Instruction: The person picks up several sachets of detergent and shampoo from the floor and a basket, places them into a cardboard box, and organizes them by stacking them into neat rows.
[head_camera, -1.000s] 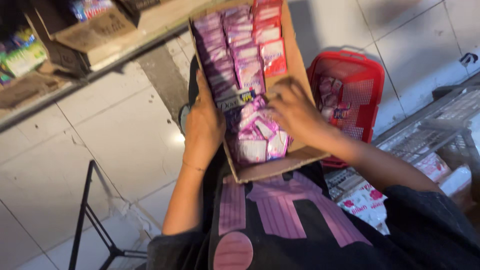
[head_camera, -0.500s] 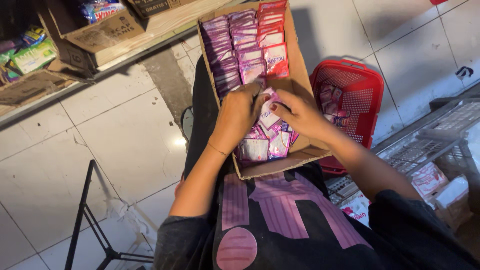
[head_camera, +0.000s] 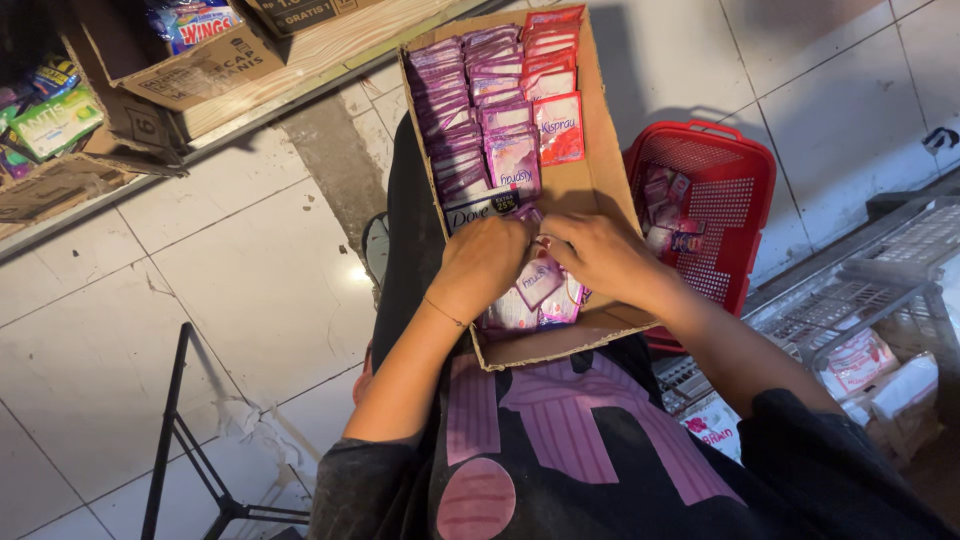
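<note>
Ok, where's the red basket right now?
In the head view, the red basket sits on the tiled floor on the person's right, right beside the cardboard box of sachets, just beyond the right hand.

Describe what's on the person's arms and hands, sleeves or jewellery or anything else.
Both forearms are bare. The left hand has a thin bracelet at the wrist. The right hand shows no ring or watch. Dark short sleeves cover the upper arms, part of a dark top with pink and purple shapes.
</note>
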